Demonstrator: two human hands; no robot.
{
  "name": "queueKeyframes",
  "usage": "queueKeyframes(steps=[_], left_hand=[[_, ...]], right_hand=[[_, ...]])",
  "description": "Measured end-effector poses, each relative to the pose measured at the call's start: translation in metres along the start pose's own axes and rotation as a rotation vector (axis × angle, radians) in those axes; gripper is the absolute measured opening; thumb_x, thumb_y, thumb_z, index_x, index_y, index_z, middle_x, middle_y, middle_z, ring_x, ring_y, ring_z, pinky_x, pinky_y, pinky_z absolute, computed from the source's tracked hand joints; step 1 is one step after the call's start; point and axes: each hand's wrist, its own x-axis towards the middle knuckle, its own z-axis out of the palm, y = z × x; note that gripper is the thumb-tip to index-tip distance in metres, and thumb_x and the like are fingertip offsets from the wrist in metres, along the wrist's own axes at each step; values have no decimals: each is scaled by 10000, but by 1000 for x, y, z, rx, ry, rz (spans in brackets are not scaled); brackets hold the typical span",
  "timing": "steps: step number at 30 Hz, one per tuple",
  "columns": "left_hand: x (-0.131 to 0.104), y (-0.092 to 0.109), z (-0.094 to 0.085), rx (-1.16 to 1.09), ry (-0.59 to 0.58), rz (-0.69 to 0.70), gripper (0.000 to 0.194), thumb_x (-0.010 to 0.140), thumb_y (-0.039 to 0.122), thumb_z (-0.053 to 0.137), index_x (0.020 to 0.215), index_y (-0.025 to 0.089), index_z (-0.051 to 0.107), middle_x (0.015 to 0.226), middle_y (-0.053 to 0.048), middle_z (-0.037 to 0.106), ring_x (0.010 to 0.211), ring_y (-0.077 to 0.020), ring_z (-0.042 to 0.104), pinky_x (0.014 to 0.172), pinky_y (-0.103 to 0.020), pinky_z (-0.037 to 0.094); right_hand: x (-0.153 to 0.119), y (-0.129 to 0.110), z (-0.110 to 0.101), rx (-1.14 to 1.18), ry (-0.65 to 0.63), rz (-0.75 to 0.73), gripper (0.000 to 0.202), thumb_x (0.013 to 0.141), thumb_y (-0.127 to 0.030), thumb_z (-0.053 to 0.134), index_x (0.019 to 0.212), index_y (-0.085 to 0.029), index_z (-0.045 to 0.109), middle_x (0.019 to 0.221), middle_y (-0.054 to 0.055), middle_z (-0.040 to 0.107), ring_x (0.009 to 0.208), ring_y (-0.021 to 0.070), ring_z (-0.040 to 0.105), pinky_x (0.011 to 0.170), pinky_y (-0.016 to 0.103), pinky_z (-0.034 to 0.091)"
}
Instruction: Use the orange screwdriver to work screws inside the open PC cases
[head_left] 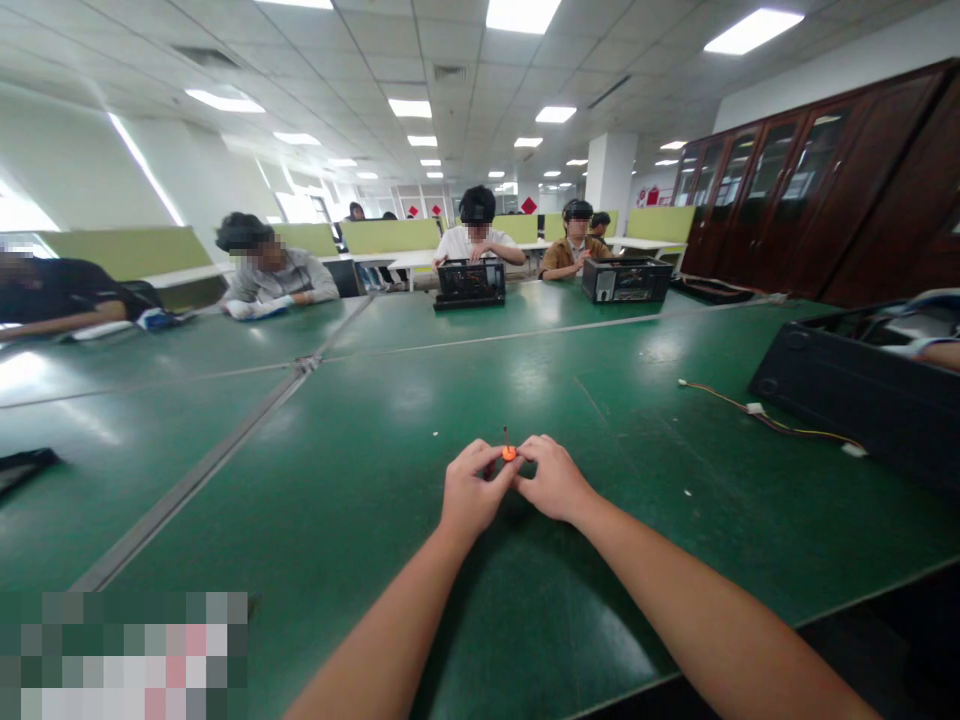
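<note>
Above green table (300,520), with left hand (469,492) and right hand (555,482) together, pinched on orange piece (509,454): grip lightly, hold thin stem (505,437) upright.

From where I'm standing I count one left hand (474,487) and one right hand (553,478), one small orange piece (509,453), three dark cases (470,286), one thin cable (720,397) with three white connectors (853,450), two white specks (688,491), four people (281,265) seated across the green table (375,400), three red diamonds (529,206) and one white pillar (609,163); the people farther back are too small to count surely
</note>
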Motion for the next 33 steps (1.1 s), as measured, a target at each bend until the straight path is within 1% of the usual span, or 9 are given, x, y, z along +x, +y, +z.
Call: queueKeyframes(steps=[4,7,12,17,19,23,25,29,33], left_hand=[[0,-4,2,44,-54,-28,122,830,309,712,844,205,774,640,23,515,613,-122,494,591,-251,367],[0,-8,4,82,-90,-56,121,818,311,724,819,202,777,633,20,534,614,-123,506,590,-252,364],[-1,-4,4,83,-43,1,102,827,277,702,843,209,776,624,27,517,605,-117,496,590,-248,363],[-1,1,2,81,-18,15,130,842,299,678,849,210,773,613,28,504,592,-115,490,580,-245,369],[-1,-1,3,91,-27,6,145,845,315,675,851,209,775,616,25,512,596,-119,499,582,-247,374],[-1,-7,4,119,-85,-40,149,832,333,691,829,209,774,644,14,561,626,-131,535,594,-251,390],[0,-7,4,106,-66,-46,156,830,339,695,842,201,766,656,15,564,625,-130,530,596,-249,396],[0,-4,2,66,8,-34,188,834,351,696,909,189,752,655,27,523,608,-120,495,608,-248,406],[-1,-2,2,55,-15,-51,196,821,365,714,892,190,766,658,21,530,612,-122,498,606,-252,406]], right_hand=[[-1,4,3,-49,-20,0,87,792,-251,729,844,-188,698,894,49,658,908,202,562,804,312,447],[-1,8,5,-87,-41,11,134,755,-284,759,743,-181,675,832,57,647,849,215,551,753,327,441],[-1,6,4,-100,-13,2,84,782,-236,715,826,-173,682,907,56,660,912,205,550,812,315,442],[-1,1,0,-101,-18,-11,85,807,-214,681,884,-180,689,921,46,663,929,192,555,835,297,442],[-2,0,0,-109,-27,-4,87,813,-229,678,886,-182,686,923,50,665,930,198,560,826,302,442],[-2,2,1,-138,-60,33,126,827,-307,684,779,-191,670,830,62,656,854,216,567,759,324,437],[-2,2,1,-145,-66,38,159,836,-338,685,760,-198,669,822,62,656,848,216,569,758,327,433],[-2,2,0,-149,-48,34,162,853,-365,681,828,-206,690,889,69,664,910,225,565,790,334,428],[-3,4,2,-134,-60,38,163,817,-370,725,869,-215,717,869,65,662,893,231,574,765,336,434]])
